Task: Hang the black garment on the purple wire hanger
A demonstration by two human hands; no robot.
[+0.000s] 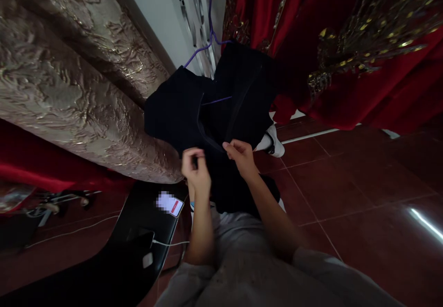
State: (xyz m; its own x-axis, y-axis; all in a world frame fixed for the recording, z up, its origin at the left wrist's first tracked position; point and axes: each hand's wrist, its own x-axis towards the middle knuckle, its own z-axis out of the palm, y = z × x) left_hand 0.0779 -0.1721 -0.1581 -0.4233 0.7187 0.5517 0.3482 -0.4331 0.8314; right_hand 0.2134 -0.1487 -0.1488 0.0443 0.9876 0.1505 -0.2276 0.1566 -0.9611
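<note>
A dark, nearly black garment hangs in front of me on a purple hanger, its front opening spread apart below the neck. My right hand pinches the garment's edge at the bottom of that opening. Just to the left, my left hand is raised with thumb and fingers curled together, slightly blurred. Whether anything small sits between those left fingers is too unclear to make out. The lower part of the garment drapes down over my lap.
Beige embossed fabric hangs at left, red sequinned fabric at right. A white metal rack stands behind the hanger. On a black bench lie a lit phone, a cabled dark device and a small white case.
</note>
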